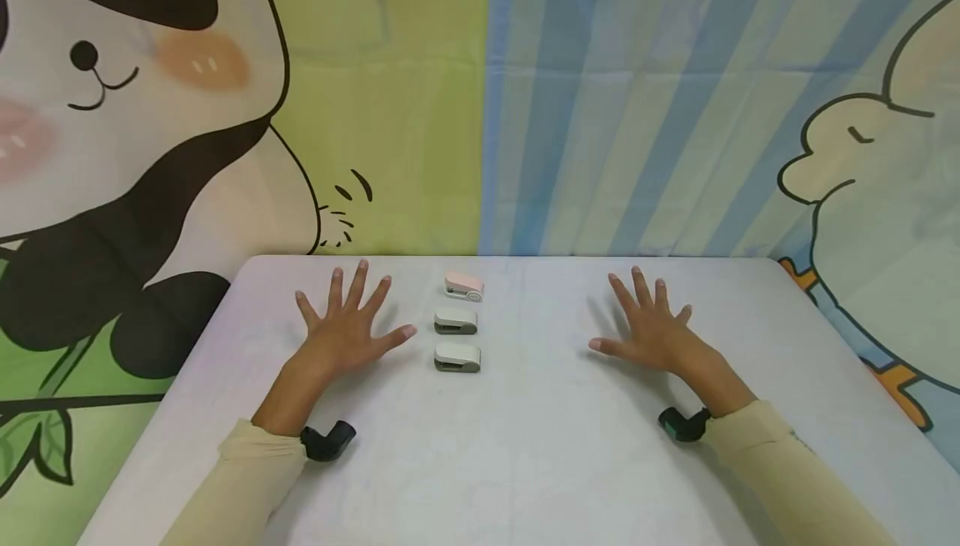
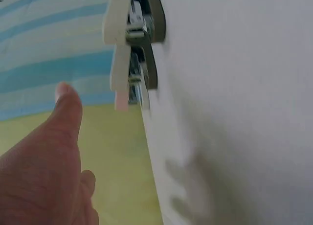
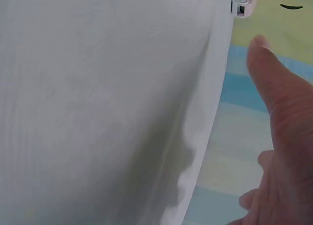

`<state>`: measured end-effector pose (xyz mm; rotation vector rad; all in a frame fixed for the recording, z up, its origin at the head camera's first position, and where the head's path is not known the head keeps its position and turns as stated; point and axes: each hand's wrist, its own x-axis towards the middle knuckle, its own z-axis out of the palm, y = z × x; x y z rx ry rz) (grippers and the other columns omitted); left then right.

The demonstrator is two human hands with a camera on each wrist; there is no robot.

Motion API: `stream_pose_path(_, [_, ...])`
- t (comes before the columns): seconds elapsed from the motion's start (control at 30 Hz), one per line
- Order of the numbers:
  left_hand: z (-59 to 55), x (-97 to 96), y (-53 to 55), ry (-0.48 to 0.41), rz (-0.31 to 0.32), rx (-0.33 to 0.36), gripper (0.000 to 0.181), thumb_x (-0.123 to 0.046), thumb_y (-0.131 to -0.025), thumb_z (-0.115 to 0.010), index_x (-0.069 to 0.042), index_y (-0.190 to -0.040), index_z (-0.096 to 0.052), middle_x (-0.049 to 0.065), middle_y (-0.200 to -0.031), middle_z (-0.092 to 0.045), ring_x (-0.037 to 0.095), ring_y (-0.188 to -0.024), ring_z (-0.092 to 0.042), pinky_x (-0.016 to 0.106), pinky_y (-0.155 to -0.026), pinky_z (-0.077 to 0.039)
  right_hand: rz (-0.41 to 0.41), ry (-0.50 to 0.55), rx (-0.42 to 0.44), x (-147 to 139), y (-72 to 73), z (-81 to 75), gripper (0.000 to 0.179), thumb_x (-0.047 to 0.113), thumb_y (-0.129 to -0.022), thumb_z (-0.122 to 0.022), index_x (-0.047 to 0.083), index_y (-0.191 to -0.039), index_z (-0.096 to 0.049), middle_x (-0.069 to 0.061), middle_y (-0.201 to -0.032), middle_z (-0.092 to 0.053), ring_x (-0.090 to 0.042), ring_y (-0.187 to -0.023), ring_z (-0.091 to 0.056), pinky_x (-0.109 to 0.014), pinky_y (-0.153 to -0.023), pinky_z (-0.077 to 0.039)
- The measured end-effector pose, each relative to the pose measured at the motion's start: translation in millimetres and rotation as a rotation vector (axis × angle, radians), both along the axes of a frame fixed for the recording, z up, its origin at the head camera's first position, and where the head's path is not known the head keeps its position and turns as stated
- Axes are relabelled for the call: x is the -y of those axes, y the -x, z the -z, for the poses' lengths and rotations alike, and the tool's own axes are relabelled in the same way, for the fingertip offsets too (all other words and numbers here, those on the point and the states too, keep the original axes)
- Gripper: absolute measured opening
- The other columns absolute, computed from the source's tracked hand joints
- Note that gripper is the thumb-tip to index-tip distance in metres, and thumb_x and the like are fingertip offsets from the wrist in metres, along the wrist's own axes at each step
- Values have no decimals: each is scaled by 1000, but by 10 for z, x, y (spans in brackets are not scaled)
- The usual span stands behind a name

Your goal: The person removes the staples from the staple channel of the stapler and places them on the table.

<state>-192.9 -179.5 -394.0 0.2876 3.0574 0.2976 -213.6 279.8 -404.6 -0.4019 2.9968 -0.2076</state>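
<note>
Three small staplers stand in a column near the middle of the table. The farthest is a pink stapler [image 1: 464,286] with a white base; nearer are a white stapler with a grey base [image 1: 455,321] and a matching white and grey stapler [image 1: 457,358]. Left of them, my left hand [image 1: 345,333] is spread over the table, its thumb pointing toward the staplers. My right hand [image 1: 651,331] is spread well to their right. Neither holds anything. In the left wrist view the staplers line up beyond the thumb [image 2: 66,112]; the right wrist view catches only the pink stapler [image 3: 243,5].
A white-covered table [image 1: 510,454] fills the lower part of the head view. Behind it hangs a printed cloth [image 1: 390,112] with a panda and blue stripes. A black wrist camera [image 1: 327,441] sits on the left wrist, and another black wrist camera [image 1: 684,424] on the right.
</note>
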Motion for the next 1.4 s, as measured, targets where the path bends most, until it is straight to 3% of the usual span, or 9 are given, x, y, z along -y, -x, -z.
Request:
stream_pose_path(0.23, [-61, -165, -51, -123, 72, -119, 87, -72, -90, -40, -13, -153, -30, 17, -161, -4, 40, -145, 2, 69, -96, 23, -125, 239, -25, 147, -24, -38, 112, 71, -78, -64, 22, -158, -3, -17, -161, 1, -47, -142, -7, -73, -100, -16])
stream_pose_path(0.4, [-74, -270, -107, -284, 103, -138, 71, -59, -95, -49, -6, -142, -49, 20, -156, -24, 40, -143, -17, 68, -103, 12, -194, 432, -85, 216, -32, -24, 104, 53, -82, -73, 19, -157, -12, -14, -159, -19, -38, -140, -27, -57, -105, -31])
stream_pose_path(0.57, [5, -322, -149, -534, 106, -87, 55, -49, -101, -43, -5, -128, -61, 17, -139, -51, 35, -133, -40, 66, -106, 4, -259, 696, -34, 329, -34, 52, 88, 27, -83, -79, 11, -153, -28, -17, -151, -35, -36, -133, -40, -48, -104, -36])
stream_pose_path(0.67, [61, -337, -168, -679, 99, -51, 50, -44, -104, -41, -4, -125, -62, 14, -131, -58, 32, -130, -45, 59, -110, -9, -286, 852, 37, 427, -52, 96, 76, 16, -86, -76, 6, -150, -35, -20, -146, -43, -34, -132, -43, -40, -104, -35])
stream_pose_path(0.8, [130, -364, -200, -776, 97, -1, 51, -46, -103, -41, -5, -127, -60, 11, -130, -58, 30, -129, -47, 51, -107, -30, -283, 1023, 86, 547, -89, 136, 59, 5, -91, -68, -2, -143, -42, -26, -133, -53, -38, -123, -51, -34, -98, -43])
stream_pose_path(0.87, [166, -378, -223, -797, 83, 33, 54, -50, -102, -42, -6, -128, -60, 10, -131, -58, 29, -129, -46, 50, -105, -34, -271, 1086, 116, 611, -109, 150, 53, 2, -92, -66, -5, -140, -45, -28, -128, -55, -41, -119, -54, -30, -93, -47])
stream_pose_path(1.07, [252, -413, -265, -786, 73, 97, 47, -44, -96, -59, -10, -128, -61, 6, -130, -59, 26, -124, -50, 49, -100, -40, -268, 1120, 225, 831, -159, 197, 49, 4, -93, -65, -9, -137, -47, -28, -126, -57, -40, -113, -57, -26, -87, -50])
stream_pose_path(1.27, [325, -496, -219, -766, 191, 92, 44, -20, -88, -74, -6, -127, -62, 5, -120, -63, 20, -107, -58, 41, -90, -47, -305, 1065, 244, 1072, -195, 243, 43, 5, -92, -66, -11, -129, -54, -26, -121, -60, -37, -109, -60, -27, -86, -50])
stream_pose_path(1.4, [364, -561, -193, -734, 259, 93, 48, -12, -84, -77, -4, -128, -60, 3, -111, -65, 15, -90, -59, 34, -75, -49, -269, 1058, 275, 1218, -232, 233, 41, 9, -91, -69, -8, -126, -58, -23, -121, -62, -33, -107, -62, -28, -84, -51])
